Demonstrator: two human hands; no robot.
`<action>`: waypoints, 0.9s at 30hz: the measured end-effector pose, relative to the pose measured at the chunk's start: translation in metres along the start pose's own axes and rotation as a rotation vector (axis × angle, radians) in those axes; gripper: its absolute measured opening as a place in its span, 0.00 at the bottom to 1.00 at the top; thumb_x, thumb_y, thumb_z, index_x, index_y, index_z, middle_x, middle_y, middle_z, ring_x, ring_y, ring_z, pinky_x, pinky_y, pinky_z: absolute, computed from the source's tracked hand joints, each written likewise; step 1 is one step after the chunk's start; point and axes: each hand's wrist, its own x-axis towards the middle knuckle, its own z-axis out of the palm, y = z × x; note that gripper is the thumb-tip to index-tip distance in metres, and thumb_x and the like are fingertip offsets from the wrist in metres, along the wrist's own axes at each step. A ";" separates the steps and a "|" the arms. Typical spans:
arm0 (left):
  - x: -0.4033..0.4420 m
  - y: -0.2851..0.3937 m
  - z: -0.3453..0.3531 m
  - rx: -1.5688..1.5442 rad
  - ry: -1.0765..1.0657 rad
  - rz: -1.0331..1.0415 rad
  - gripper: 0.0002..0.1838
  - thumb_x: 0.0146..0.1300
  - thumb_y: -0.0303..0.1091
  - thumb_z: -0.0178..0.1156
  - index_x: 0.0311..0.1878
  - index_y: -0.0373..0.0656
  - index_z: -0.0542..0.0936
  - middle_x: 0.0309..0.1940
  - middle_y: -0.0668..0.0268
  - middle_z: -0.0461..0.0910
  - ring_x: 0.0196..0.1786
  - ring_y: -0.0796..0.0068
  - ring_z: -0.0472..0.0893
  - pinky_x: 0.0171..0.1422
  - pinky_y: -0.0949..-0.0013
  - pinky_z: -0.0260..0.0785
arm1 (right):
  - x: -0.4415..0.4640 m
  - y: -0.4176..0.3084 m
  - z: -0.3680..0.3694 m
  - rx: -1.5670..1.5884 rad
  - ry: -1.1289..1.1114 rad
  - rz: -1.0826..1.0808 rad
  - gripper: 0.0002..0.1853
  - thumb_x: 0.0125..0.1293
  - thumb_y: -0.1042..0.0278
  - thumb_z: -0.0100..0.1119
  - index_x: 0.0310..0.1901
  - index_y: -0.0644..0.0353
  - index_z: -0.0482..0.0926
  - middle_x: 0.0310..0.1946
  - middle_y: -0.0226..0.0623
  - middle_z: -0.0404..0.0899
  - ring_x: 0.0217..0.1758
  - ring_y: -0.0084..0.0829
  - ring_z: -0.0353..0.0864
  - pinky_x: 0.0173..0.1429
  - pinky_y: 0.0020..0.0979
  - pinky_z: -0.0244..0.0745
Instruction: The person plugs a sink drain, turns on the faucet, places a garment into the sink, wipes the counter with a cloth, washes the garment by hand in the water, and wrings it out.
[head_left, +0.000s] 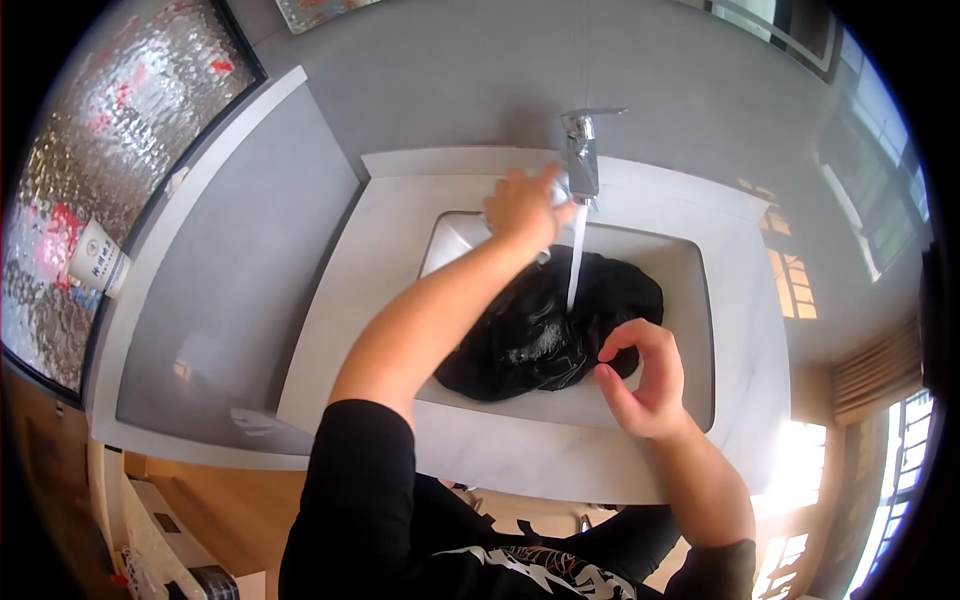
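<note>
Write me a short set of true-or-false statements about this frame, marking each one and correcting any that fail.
1. Water runs from the tap onto the black cloth. True.
2. The left hand is nearer the tap than the right hand is. True.
3. The right hand is in the stream of water. False: it is curled near the front of the sink, clear of the stream.
4. The black cloth is spread flat on the counter. False: it lies bunched in the sink.
5. A white cup is off to the person's left, outside the sink. True.
</note>
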 end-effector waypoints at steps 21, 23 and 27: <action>0.037 -0.222 -0.092 0.544 0.035 -0.260 0.23 0.65 0.59 0.61 0.58 0.61 0.80 0.54 0.55 0.78 0.58 0.52 0.77 0.60 0.46 0.66 | 0.004 0.006 -0.009 -0.046 -0.052 0.014 0.24 0.51 0.85 0.63 0.51 0.67 0.70 0.32 0.39 0.79 0.32 0.30 0.76 0.39 0.29 0.71; 0.035 -0.195 -0.106 0.486 0.112 -0.167 0.25 0.65 0.61 0.60 0.61 0.60 0.78 0.53 0.54 0.78 0.58 0.51 0.77 0.62 0.44 0.65 | 0.004 0.006 -0.008 -0.025 -0.019 0.037 0.24 0.52 0.85 0.63 0.52 0.67 0.70 0.32 0.38 0.79 0.32 0.29 0.76 0.39 0.28 0.71; -0.001 -0.148 -0.116 0.375 0.042 -0.088 0.26 0.63 0.60 0.63 0.60 0.59 0.78 0.50 0.53 0.78 0.52 0.49 0.79 0.53 0.46 0.71 | 0.003 0.000 -0.004 -0.003 0.018 0.091 0.23 0.53 0.86 0.62 0.52 0.68 0.70 0.31 0.38 0.79 0.32 0.27 0.77 0.38 0.26 0.70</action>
